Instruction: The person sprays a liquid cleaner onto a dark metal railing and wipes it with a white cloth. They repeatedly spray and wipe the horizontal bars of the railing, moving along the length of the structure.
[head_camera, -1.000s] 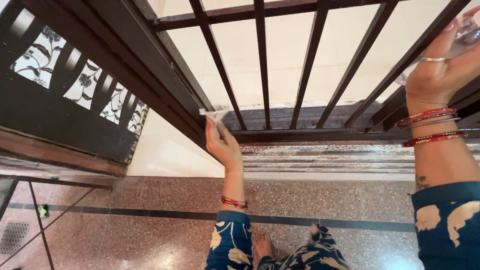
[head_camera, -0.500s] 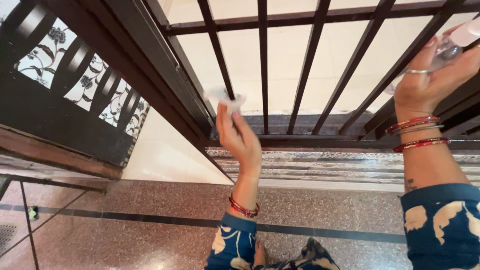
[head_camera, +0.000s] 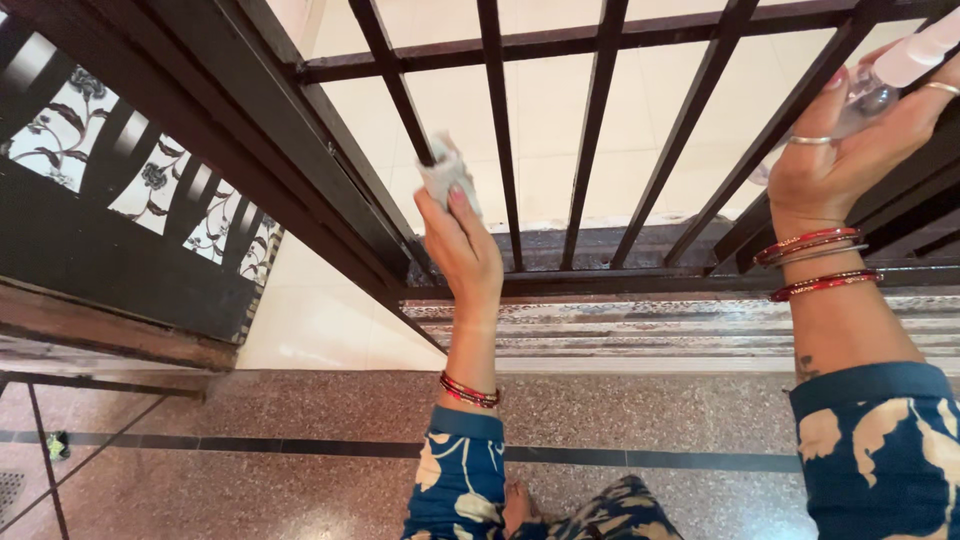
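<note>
Cloth, small and crumpled, pinched in left hand against a dark bar of the metal grille; wiping step judged in hand. Right hand clamped on clear spray bottle by the grille's right bars. Next move likely needing a steady stroke along the bar. Below, speckled stone floor, then worn sill; beyond the bars, pale tiles

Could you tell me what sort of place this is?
Probably a home's doorway or balcony threshold: a dark metal grille gate, a speckled stone floor, and a pale tiled floor beyond the bars.
</note>
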